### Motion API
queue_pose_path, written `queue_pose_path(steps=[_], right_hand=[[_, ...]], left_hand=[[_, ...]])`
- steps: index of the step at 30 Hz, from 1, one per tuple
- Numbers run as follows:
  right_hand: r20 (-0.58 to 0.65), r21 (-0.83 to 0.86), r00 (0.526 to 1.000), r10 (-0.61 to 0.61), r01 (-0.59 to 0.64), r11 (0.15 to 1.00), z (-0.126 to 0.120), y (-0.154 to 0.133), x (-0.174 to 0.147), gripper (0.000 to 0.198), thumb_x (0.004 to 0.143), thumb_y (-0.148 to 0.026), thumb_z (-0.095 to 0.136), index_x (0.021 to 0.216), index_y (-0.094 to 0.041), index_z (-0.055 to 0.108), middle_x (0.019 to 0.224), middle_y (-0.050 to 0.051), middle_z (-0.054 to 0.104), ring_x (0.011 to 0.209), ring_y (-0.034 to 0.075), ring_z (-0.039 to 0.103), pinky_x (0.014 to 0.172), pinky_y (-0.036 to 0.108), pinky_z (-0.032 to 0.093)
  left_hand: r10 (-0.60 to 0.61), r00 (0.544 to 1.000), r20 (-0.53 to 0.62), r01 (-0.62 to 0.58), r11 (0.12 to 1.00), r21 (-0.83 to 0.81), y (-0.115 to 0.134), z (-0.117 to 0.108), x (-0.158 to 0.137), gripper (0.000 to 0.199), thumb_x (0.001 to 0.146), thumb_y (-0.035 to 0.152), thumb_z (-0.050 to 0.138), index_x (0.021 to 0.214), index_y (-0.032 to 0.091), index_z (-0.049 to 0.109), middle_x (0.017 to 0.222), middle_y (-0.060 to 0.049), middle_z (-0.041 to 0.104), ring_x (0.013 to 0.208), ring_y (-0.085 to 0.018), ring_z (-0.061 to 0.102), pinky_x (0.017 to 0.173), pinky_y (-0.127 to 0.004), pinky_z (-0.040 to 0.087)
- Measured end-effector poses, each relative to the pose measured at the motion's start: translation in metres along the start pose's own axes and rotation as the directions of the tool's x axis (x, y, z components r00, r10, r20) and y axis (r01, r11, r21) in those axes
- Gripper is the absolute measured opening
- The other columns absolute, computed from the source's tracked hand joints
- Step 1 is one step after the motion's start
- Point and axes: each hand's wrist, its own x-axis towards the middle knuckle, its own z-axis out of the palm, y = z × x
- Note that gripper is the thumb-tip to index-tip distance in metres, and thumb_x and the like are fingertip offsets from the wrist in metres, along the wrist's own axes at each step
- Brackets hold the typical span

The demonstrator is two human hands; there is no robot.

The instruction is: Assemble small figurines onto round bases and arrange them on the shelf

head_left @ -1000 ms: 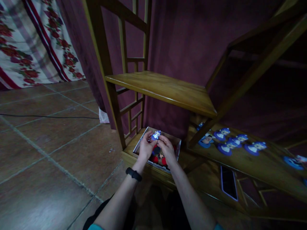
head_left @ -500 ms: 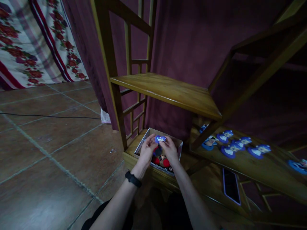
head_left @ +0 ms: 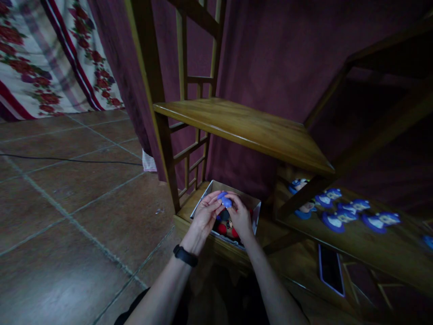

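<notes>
Between my two hands is a small blue-purple figurine [head_left: 224, 200], held above an open cardboard box [head_left: 254, 205]. My left hand [head_left: 204, 213] pinches it from the left, fingers closed around its edge. From the other side my right hand [head_left: 241, 215] grips it with thumb and fingers. A plain blue side of the figurine faces up, so its front is hidden. Inside the box lie red and dark figurines [head_left: 229, 225], partly covered by my hands.
On the right shelf stand several blue-and-white figurines [head_left: 338, 220]. A phone [head_left: 330, 270] with a purple edge lies lower down. The wooden shelf board [head_left: 237, 125] juts out above the box. A black cable [head_left: 71, 160] crosses the tiled floor at left.
The figurine has been turned over between my fingers: its white-and-blue front showed before, now a plain blue side does. The view has shifted slightly.
</notes>
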Motion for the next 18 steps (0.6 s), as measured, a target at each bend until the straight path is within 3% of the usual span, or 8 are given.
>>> queue_pose_path(steps=[12,18], right_hand=[[-0.055,0.01,0.997,-0.056,0.057,0.998,-0.003,-0.008,-0.001,0.032,0.074,-0.014,0.048,0.1,-0.028,0.06,0.116,0.0,0.058,0.111,0.018,0.052,0.1,0.034,0.038],[-0.063,-0.075,0.992,-0.106,0.101,0.992,-0.002,-0.013,-0.005,0.031,0.078,-0.015,0.046,0.103,-0.028,0.058,0.124,0.001,0.054,0.118,0.017,0.048,0.103,0.036,0.036]], left_hand=[[0.108,0.992,0.064,-0.11,0.993,0.039,0.002,0.013,-0.003,0.035,0.062,0.008,0.073,0.096,0.015,0.065,0.105,-0.008,0.068,0.096,-0.018,0.062,0.086,-0.028,0.046],[0.158,0.985,0.073,-0.162,0.986,0.05,0.003,0.019,-0.004,0.032,0.062,0.008,0.073,0.092,0.017,0.066,0.099,-0.007,0.068,0.094,-0.017,0.062,0.085,-0.028,0.046]])
